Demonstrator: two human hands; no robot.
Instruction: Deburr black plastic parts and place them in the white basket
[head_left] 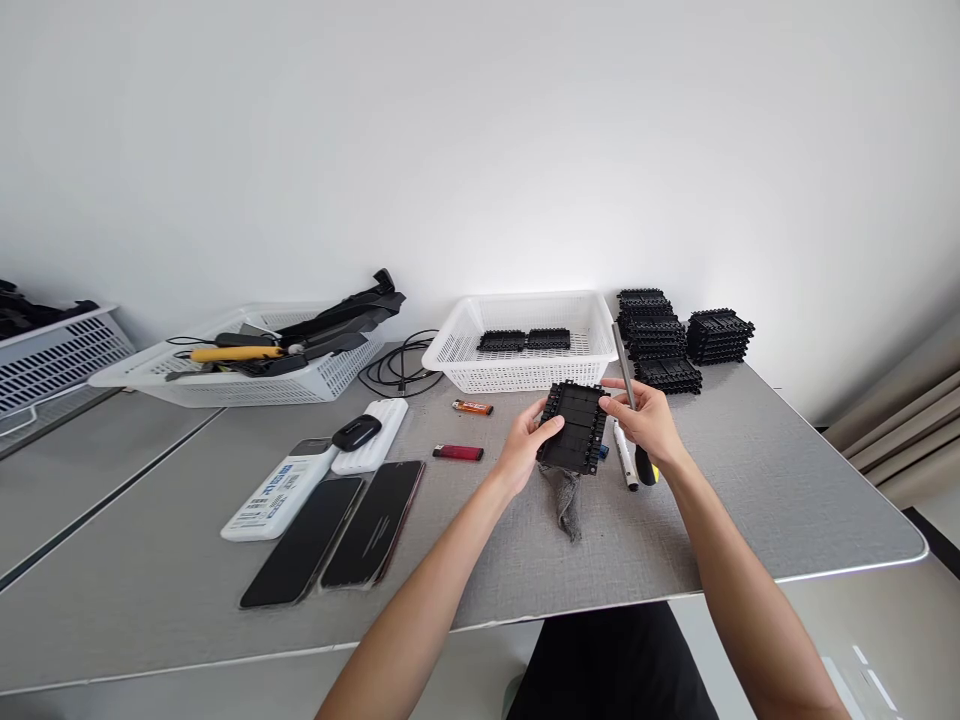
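While our left hand [525, 445] pinches its edge, the black ribbed tray [576, 427] tilts up, long axis running away from us; our right hand [646, 420] grips tray and screwdriver [628, 400].

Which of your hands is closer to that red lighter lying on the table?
Left. The left hand sits just right of the red lighter; the right hand is farther right, beyond the black tray.

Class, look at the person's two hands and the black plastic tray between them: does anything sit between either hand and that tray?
Nothing visible does. The left hand grips the black plastic tray directly at its left edge; the right hand touches its right edge while also holding a screwdriver. A grey cloth hangs beneath.
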